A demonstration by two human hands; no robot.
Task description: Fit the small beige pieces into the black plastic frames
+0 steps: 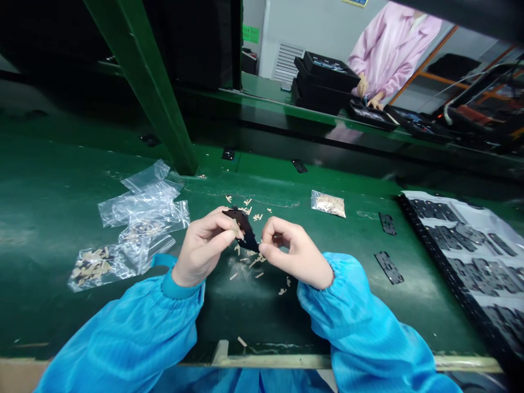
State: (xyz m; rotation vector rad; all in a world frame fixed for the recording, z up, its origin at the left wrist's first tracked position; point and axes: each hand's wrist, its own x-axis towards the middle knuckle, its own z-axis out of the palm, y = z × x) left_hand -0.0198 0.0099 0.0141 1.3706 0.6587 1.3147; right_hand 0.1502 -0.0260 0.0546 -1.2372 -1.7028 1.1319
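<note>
My left hand [202, 248] grips a small flat black part [244, 227] by its upper end, just above the green table [49, 207]. My right hand [292, 254] pinches the same part at its lower end with thumb and forefinger. Both arms wear blue sleeves. Several small tan strips [251, 262] lie scattered on the table under and behind my hands.
Clear plastic bags [141, 210], some holding tan strips, lie at the left. A small bag of strips [328, 203] lies behind my right hand. Two loose black parts [388, 267] lie at the right beside a tray of black parts [470, 245]. A person in pink [388, 52] works at the far bench.
</note>
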